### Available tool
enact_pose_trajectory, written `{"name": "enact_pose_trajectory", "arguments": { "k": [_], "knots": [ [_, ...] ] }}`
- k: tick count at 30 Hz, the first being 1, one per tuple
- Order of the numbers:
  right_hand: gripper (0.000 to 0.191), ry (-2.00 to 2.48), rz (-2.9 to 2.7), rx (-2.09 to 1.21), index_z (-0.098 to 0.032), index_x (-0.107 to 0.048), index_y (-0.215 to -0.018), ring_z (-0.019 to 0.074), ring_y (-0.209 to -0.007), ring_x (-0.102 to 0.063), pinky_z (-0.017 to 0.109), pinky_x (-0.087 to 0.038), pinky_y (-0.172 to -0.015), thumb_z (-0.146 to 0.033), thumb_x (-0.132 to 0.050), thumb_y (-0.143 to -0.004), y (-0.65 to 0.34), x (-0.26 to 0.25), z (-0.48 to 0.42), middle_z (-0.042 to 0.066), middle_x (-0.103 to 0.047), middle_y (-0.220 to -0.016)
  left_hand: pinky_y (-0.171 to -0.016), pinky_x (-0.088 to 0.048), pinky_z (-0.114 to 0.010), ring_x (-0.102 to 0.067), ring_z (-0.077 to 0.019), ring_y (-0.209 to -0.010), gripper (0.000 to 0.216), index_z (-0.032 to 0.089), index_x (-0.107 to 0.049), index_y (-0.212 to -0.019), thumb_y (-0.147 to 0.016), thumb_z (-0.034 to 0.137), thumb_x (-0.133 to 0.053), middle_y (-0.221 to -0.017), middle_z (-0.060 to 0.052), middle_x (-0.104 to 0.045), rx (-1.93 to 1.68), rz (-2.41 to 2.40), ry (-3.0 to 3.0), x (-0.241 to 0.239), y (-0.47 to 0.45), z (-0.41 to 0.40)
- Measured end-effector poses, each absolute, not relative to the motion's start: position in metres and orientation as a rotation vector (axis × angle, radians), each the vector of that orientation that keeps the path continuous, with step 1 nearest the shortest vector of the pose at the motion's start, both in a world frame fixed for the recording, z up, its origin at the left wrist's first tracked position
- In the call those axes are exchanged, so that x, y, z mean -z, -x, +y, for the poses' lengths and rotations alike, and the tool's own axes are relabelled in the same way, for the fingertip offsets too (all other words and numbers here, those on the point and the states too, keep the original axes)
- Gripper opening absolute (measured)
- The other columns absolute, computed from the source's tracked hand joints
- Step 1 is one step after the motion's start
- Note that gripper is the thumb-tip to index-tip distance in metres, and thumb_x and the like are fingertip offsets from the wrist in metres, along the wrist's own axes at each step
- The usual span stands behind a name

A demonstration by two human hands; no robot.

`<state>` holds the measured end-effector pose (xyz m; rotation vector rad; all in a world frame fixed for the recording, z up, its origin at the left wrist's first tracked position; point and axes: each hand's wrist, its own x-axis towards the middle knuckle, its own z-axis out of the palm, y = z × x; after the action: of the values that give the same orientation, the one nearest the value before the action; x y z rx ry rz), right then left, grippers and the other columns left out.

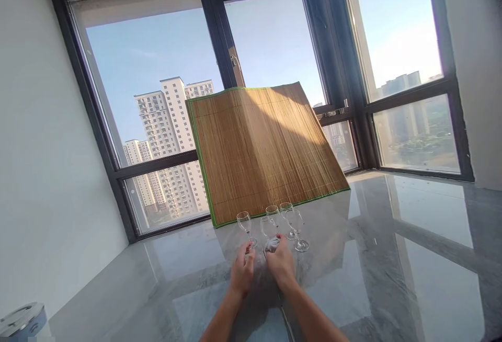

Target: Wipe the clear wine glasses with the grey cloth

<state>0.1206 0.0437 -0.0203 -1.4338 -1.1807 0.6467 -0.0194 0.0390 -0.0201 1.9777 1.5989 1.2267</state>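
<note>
Just ahead of you, five stemmed glasses point(301, 246) are standing on the grey bench point(392, 279). Your left hand point(243, 269) is pinching the leftmost glass point(243, 221) by its foot; your right hand point(281, 264) is curling beside the nearer middle glass point(268, 227), its grip too unclear to tell. Behind, a green-edged mat point(262, 148) is leaning against the window frame point(214, 28).
</note>
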Motion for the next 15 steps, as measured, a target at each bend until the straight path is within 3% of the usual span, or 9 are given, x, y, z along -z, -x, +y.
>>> {"name": "enact_pose_trajectory", "arguments": {
  "k": [4,10,12,15],
  "knots": [
    [0.069,1.56,-1.179,-0.565,-0.019,-0.044,-0.137,0.0321,-0.074,-0.069,0.039,-0.044,-0.064,-0.013,-0.052,-0.068,-0.129,0.019,0.039,0.013,-0.071,-0.084,-0.116,-0.031,-0.049,-0.052,-0.0303,-0.131,0.042,0.019,-0.068,-0.121,-0.09,0.041,-0.048,-0.136,-0.014,-0.062,-1.134,1.719,-2.112,0.027,0.03,0.044],
    [0.069,1.603,-1.219,-0.456,-0.016,-0.041,-0.142,0.031,-0.081,-0.072,0.038,-0.048,-0.066,-0.012,-0.049,-0.074,-0.127,0.025,0.043,0.017,-0.075,-0.096,-0.121,-0.016,-0.058,-0.042,-0.0296,-0.142,0.052,0.027,-0.06,-0.136,-0.096,0.055,-0.041,-0.15,-0.012,-0.051,-0.723,1.823,-2.343,0.035,0.033,0.046],
    [0.07,1.617,-1.24,-0.43,-0.015,-0.037,-0.145,0.0304,-0.09,-0.073,0.038,-0.049,-0.07,-0.012,-0.047,-0.076,-0.127,0.026,0.043,0.02,-0.072,-0.112,-0.121,-0.014,-0.06,-0.042,-0.0294,-0.142,0.053,0.027,-0.057,-0.138,-0.098,0.056,-0.037,-0.151,-0.011,-0.05,-0.649,1.819,-2.377,0.034,0.032,0.045],
    [0.073,1.651,-1.233,-0.433,-0.013,-0.029,-0.15,0.0281,-0.108,-0.068,0.036,-0.05,-0.08,-0.01,-0.044,-0.078,-0.126,0.02,0.038,0.022,-0.055,-0.141,-0.121,-0.012,-0.063,-0.038,-0.0303,-0.144,0.059,0.027,-0.052,-0.143,-0.099,0.059,-0.03,-0.154,-0.009,-0.046,-0.51,1.846,-2.376,0.03,0.03,0.043]
  ]
}}
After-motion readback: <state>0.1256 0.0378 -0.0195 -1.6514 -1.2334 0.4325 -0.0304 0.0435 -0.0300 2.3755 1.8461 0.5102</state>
